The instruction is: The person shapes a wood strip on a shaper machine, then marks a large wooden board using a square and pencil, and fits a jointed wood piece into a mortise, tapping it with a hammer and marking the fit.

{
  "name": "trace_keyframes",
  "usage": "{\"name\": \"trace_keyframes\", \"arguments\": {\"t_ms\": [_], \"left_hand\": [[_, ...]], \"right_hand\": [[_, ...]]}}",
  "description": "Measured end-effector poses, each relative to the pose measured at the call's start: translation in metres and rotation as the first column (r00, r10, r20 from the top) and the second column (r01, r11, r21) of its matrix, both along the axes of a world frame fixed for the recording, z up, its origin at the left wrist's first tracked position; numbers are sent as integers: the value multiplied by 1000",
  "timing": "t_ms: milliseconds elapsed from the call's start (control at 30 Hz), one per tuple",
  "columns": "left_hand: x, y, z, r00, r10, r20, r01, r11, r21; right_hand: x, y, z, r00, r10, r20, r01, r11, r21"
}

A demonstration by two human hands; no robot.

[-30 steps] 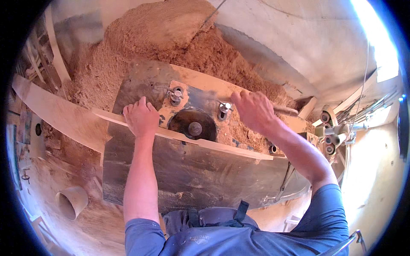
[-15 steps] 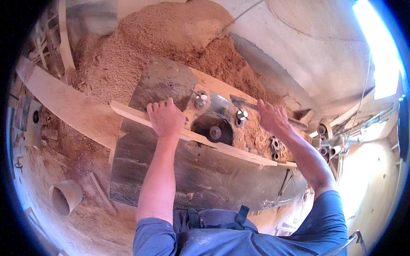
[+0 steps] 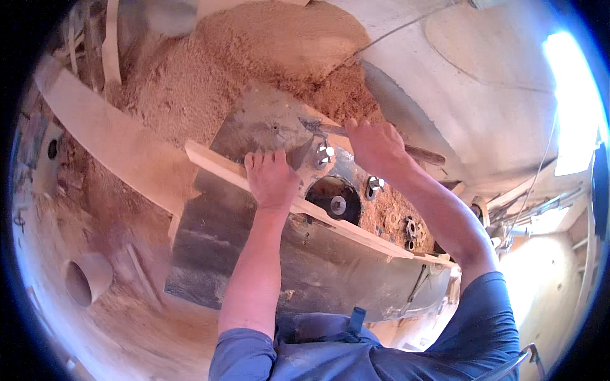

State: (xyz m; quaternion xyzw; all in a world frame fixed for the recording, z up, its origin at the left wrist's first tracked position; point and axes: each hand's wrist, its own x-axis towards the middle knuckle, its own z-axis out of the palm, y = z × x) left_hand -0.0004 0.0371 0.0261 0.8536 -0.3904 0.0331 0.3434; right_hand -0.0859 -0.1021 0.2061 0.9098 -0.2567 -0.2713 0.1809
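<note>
My left hand (image 3: pixel 273 178) lies over a long pale wooden strip (image 3: pixel 213 166) with its fingers curled across it. The strip runs along the dark metal top of a machine (image 3: pixel 248 114). Beyond it, my right hand (image 3: pixel 379 147) is closed around a long, dark, flat bar (image 3: pixel 424 154), whose left end rests near the machine's top. What kind of tool the bar is cannot be made out. Between my hands are two shiny bolts (image 3: pixel 325 152) and a round dark opening with a metal hub (image 3: pixel 338 204) inside. Sawdust covers the surface right of the opening.
A big heap of reddish sawdust (image 3: pixel 254 51) rises behind the machine. A curved wooden panel (image 3: pixel 121 136) stands at the left, with an open pipe (image 3: pixel 89 279) on the floor below it. Several scraps and rods (image 3: pixel 534 216) lie at the right.
My right hand has moved left across the machine with the dark bar, whose end is now by the left bolt. My left hand stays on the wooden strip. The view has shifted slightly.
</note>
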Motion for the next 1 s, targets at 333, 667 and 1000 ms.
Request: {"name": "trace_keyframes", "arguments": {"t_ms": [333,667,1000], "left_hand": [[-1,-2,-6,1000,19,4,-19,999,-38],[3,1,2,999,34,19,-35,998,51],[-2,1,10,1000,-18,-16,20,994,110]], "right_hand": [[29,-29,23,1000,-22,-1,22,998,56],[37,-33,16,998,67,16,-67,997,25],[-21,-34,17,994,-10,106,6,999,38]]}}
